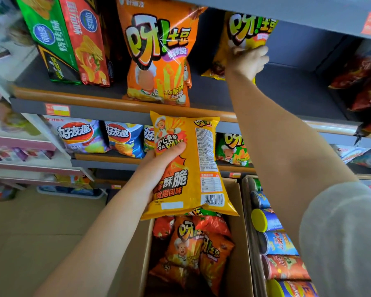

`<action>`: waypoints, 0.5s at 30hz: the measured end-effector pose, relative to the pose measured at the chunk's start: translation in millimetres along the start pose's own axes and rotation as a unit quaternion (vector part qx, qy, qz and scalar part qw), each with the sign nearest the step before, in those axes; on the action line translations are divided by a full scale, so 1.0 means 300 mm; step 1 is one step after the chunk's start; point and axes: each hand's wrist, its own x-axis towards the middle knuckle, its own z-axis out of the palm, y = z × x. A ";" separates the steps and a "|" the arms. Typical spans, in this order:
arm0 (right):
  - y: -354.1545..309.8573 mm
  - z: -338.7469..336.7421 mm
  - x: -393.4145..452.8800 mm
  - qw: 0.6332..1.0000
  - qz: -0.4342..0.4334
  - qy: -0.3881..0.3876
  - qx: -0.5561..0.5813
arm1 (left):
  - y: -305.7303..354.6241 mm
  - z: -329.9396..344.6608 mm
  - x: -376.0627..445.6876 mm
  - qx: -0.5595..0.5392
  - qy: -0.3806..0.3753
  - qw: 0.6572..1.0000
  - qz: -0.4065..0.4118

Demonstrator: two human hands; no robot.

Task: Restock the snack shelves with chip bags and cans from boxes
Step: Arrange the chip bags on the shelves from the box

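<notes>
This is a shop, a small grocery or convenience store by the look of it. Grey metal shelves with orange front strips (176, 108) are rising in tiers, and red and yellow paper price labels (57, 109) are sitting along their edges. Glossy foil snack bags in orange, green, red and blue (157, 58) are standing in rows facing outward, several of one kind together. On the floor an open brown cardboard box (237, 232) is holding more orange snack bags, and just beside it a second box is lying packed with cylindrical cans with coloured plastic lids (273, 243). Further shelves of packaged goods are showing at the left.
</notes>
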 end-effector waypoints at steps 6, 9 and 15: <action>-0.004 0.074 -0.043 0.987 -0.093 -0.105 -0.072 | 0.015 0.009 -0.009 -0.002 0.020 1.000 -0.005; 0.018 0.067 -0.050 0.975 -0.126 -0.169 -0.073 | 0.017 0.011 -0.019 0.002 0.018 1.000 0.000; 0.049 -0.018 -0.081 0.968 -0.137 -0.211 0.019 | 0.013 0.021 -0.034 -0.001 0.017 1.000 -0.002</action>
